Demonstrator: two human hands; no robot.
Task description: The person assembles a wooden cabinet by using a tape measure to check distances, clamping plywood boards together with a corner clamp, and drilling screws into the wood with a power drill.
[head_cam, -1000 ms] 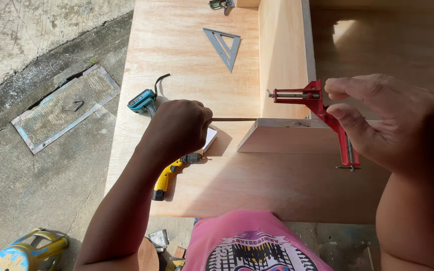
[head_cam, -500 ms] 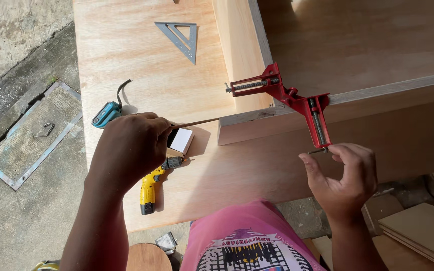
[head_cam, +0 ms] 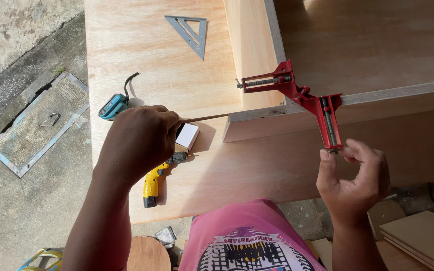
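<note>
Right hand [head_cam: 352, 175] at lower right of frame, fingertips pinched on screw end of red corner clamp [head_cam: 302, 95]; clamp sits on board corner, frame centre-right, long leg running down toward hand. Left hand [head_cam: 139, 140] fisted around thin rod [head_cam: 204, 118], rod horizontal, tip at board edge.

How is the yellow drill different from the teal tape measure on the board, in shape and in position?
The yellow drill is long and narrow; the teal tape measure is short and blocky. The drill lies near the board's front edge, below the left hand; the tape measure lies farther back, beside that hand. Both rest untouched on the board.
</note>
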